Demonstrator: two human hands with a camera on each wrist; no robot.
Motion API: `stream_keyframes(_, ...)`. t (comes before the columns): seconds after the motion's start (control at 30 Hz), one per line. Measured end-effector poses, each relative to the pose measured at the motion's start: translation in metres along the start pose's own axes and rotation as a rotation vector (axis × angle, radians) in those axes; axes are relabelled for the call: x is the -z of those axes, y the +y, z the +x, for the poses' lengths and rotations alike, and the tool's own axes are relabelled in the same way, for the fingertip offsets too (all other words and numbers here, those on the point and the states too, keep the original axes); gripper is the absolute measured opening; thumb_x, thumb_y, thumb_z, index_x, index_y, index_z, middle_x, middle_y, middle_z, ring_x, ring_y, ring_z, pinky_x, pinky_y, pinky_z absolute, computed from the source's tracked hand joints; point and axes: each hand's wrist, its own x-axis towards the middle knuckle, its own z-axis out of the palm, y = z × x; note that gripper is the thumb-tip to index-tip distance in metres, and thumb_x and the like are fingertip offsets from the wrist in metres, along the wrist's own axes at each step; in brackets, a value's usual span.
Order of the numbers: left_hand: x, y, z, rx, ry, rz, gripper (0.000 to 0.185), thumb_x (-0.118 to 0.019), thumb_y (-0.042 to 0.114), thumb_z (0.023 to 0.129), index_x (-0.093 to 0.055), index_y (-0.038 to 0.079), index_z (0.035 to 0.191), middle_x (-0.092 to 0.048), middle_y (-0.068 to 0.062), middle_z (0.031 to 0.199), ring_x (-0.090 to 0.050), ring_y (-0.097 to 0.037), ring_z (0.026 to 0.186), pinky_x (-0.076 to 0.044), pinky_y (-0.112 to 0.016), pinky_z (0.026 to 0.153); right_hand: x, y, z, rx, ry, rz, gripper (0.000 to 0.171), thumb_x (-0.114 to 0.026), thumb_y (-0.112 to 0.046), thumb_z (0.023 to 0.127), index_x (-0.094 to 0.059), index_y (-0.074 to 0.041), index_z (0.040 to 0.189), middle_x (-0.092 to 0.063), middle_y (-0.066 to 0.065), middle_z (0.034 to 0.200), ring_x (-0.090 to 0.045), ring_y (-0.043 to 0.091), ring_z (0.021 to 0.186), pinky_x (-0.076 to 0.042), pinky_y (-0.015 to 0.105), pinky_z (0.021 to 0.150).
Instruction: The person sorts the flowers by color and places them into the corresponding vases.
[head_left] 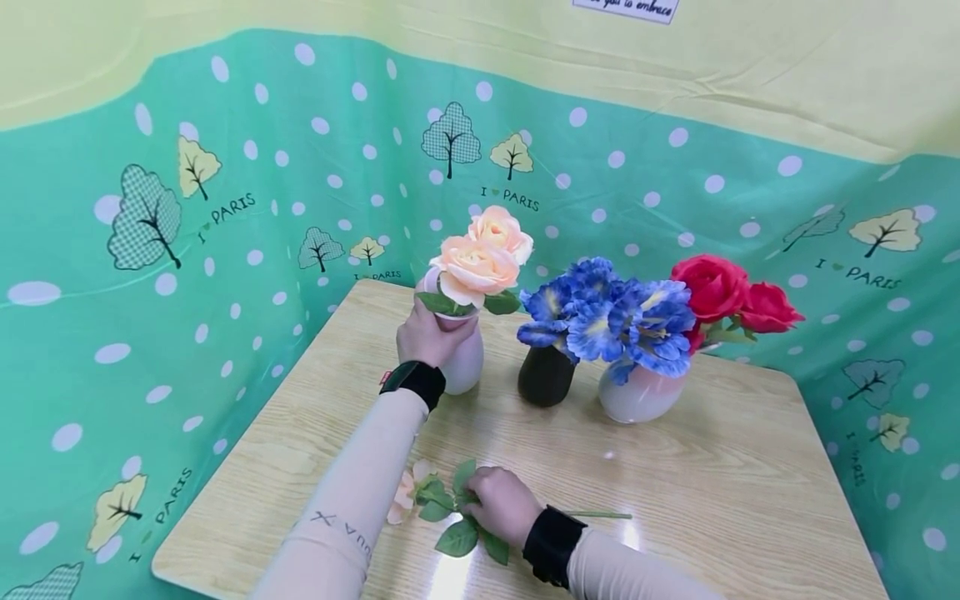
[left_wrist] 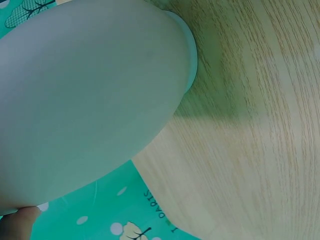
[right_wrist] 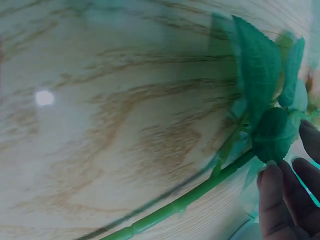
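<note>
My left hand [head_left: 431,333] grips the neck of a white vase [head_left: 463,367], which holds two peach roses [head_left: 476,267] with green leaves. In the left wrist view, the vase's pale body [left_wrist: 100,95] stretches down to its base near the table, with one fingertip [left_wrist: 20,220] at its side. Over a loose peach rose [head_left: 402,496] lying at the front, my right hand [head_left: 504,506] is among the leaves [head_left: 456,537]. Thumb and fingertips [right_wrist: 272,175] are spread apart around a leaf [right_wrist: 272,135], close to the green stem [right_wrist: 180,202].
A black vase [head_left: 545,377] with blue flowers [head_left: 600,308] stands right of the white one. Beside it is a rounded white-and-pink vase [head_left: 641,396] with red roses [head_left: 712,287]. A green patterned curtain [head_left: 270,192] encloses the wooden table [head_left: 300,467] behind and at the sides.
</note>
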Motion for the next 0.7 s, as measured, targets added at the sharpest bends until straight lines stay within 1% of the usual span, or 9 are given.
stream_keyframes(0.1, 0.001, 0.000, -0.001, -0.001, 0.004, 0.002, 0.093, -0.081, 0.052, 0.075, -0.030, 0.024, 0.148, -0.065, -0.017, 0.130, -0.065, -0.041, 0.110, -0.051, -0.049, 0.097, -0.004, 0.000, -0.003, 0.040, -0.005, -0.124, 0.012, -0.080, -0.016, 0.075, -0.068, -0.014, 0.075, -0.062, -0.006, 0.071, -0.059, 0.007, 0.066, -0.047, 0.022, 0.061)
stream_keyframes(0.17, 0.001, -0.001, -0.001, -0.003, 0.006, 0.005, 0.093, -0.081, 0.053, 0.075, -0.030, 0.024, 0.148, -0.065, -0.017, 0.129, -0.066, -0.040, 0.109, -0.051, -0.049, 0.097, -0.008, -0.001, -0.005, 0.066, 0.007, -0.199, 0.012, -0.079, -0.014, 0.071, -0.067, -0.015, 0.072, -0.062, -0.005, 0.070, -0.060, 0.010, 0.064, -0.048, 0.023, 0.059)
stream_keyframes(0.27, 0.000, -0.001, -0.001, -0.007, 0.007, 0.003, 0.094, -0.081, 0.053, 0.075, -0.030, 0.024, 0.149, -0.066, -0.017, 0.129, -0.066, -0.040, 0.109, -0.051, -0.049, 0.096, -0.012, -0.002, -0.008, 0.071, 0.023, -0.268, 0.013, -0.078, -0.013, 0.068, -0.065, -0.015, 0.069, -0.062, -0.003, 0.068, -0.060, 0.012, 0.062, -0.048, 0.025, 0.057)
stream_keyframes(0.4, -0.001, -0.002, -0.001, -0.003, 0.006, -0.009, 0.096, -0.081, 0.054, 0.075, -0.030, 0.023, 0.149, -0.065, -0.016, 0.129, -0.066, -0.040, 0.109, -0.051, -0.050, 0.097, -0.014, -0.002, -0.009, 0.036, 0.006, -0.270, 0.015, -0.078, -0.016, 0.067, -0.063, -0.015, 0.067, -0.061, -0.002, 0.067, -0.061, 0.013, 0.062, -0.049, 0.026, 0.057)
stream_keyframes(0.5, -0.001, -0.002, 0.000, 0.000, 0.007, -0.011, 0.095, -0.081, 0.054, 0.075, -0.030, 0.024, 0.149, -0.065, -0.015, 0.130, -0.065, -0.039, 0.110, -0.051, -0.049, 0.097, -0.012, -0.002, -0.007, 0.026, -0.007, -0.244, 0.015, -0.075, -0.012, 0.066, -0.061, -0.015, 0.065, -0.060, -0.002, 0.067, -0.061, 0.014, 0.061, -0.049, 0.027, 0.056)
stream_keyframes(0.7, 0.000, -0.002, -0.001, 0.001, 0.003, -0.015, 0.094, -0.080, 0.054, 0.075, -0.029, 0.024, 0.148, -0.064, -0.016, 0.131, -0.065, -0.039, 0.111, -0.051, -0.049, 0.098, -0.001, -0.001, -0.005, 0.017, -0.031, -0.173, 0.019, -0.070, -0.005, 0.062, -0.055, -0.017, 0.061, -0.057, -0.004, 0.065, -0.059, 0.011, 0.060, -0.048, 0.027, 0.055)
